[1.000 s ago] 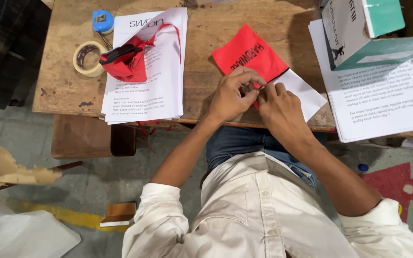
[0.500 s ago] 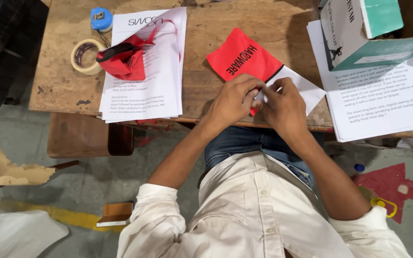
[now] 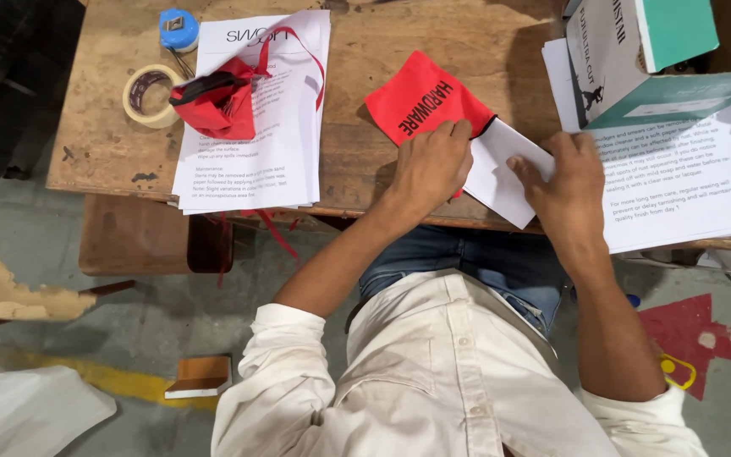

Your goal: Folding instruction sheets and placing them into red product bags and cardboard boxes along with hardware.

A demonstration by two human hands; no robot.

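Pressing down at the near edge of a worn wooden table [image 3: 365, 161], a person in a pale shirt works a folded white sheet [image 3: 505, 173] and a red cloth pouch [image 3: 420, 101] with both hands. The left hand [image 3: 433, 165] lies flat, fingers spread, over the seam where the pouch's lower corner meets the sheet; it grips nothing and only pins both down. The right hand [image 3: 564, 182] rests on the sheet's far side, fingers loosely curled over its edge, thumb pointing toward the left hand, though whether it pinches the paper cannot be told. The sheet lies between the two hands, its long axis slanting from the pouch toward the table's near edge, and the pouch sits just beyond the left hand, the nearer of the two. Left of the pouch, a stack of printed papers [image 3: 251, 127] carries a second red pouch [image 3: 213, 101], with a tape roll [image 3: 150, 95] beside it.
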